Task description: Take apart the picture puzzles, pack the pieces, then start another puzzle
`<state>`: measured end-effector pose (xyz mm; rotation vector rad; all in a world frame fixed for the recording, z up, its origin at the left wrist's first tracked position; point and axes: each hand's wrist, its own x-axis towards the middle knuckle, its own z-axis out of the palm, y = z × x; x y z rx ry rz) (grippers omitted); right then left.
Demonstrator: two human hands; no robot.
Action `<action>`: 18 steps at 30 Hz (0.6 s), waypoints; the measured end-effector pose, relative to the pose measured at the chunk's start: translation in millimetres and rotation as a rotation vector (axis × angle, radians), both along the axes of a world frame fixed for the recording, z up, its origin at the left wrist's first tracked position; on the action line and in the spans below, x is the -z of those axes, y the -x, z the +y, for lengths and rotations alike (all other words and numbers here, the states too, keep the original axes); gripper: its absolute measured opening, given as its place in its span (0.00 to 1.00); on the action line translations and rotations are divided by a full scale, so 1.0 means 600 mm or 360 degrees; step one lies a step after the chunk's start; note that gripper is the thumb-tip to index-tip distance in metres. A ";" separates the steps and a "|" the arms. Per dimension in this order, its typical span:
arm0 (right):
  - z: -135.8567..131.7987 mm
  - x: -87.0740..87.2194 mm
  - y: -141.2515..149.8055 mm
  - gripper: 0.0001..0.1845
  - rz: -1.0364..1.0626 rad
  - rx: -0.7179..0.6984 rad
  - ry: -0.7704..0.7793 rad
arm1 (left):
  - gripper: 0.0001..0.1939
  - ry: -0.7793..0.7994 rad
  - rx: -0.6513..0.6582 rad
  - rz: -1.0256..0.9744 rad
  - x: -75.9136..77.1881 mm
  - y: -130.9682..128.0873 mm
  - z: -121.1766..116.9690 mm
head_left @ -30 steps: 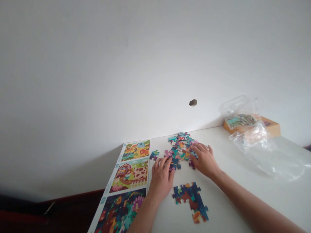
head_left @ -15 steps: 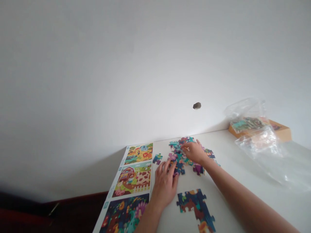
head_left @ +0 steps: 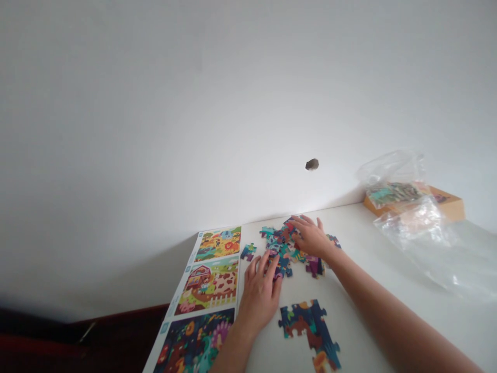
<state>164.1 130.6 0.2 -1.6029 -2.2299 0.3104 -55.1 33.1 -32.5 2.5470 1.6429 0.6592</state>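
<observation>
A loose heap of jigsaw puzzle pieces (head_left: 285, 248) lies on the white table near the wall. My right hand (head_left: 311, 237) rests over the far right of the heap, fingers spread and touching pieces, some of which it hides. At the near left edge of the heap is my left hand (head_left: 259, 290), its fingers apart and fingertips against a few pieces. A joined section of puzzle (head_left: 310, 331), dark blue with a brown animal, lies closer to me between my forearms. One single puzzle piece (head_left: 248, 251) sits left of the heap.
Left on the table lies a picture sheet (head_left: 212, 285) with several printed scenes. At the back right, a clear plastic bag (head_left: 415, 217) of pieces rests on an orange box (head_left: 450, 204). Behind the table rises a white wall with a small hole (head_left: 311, 165).
My right hand moved from the heap's right side inward with curled fingers, then spread out over its far part, shifting pieces. My left hand has stayed nearly in place.
</observation>
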 end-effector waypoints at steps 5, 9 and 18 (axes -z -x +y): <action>-0.005 0.010 0.005 0.16 0.0052 -0.0138 0.0051 | 0.24 0.0003 -0.0008 -0.0010 0.001 0.001 0.002; -0.007 0.004 0.005 0.06 0.0111 -0.0112 -0.0005 | 0.23 0.0027 -0.0004 -0.0037 -0.004 0.001 0.002; 0.009 -0.011 -0.012 0.17 0.0394 0.0024 0.0055 | 0.23 0.0032 0.0004 -0.0040 -0.004 0.002 0.001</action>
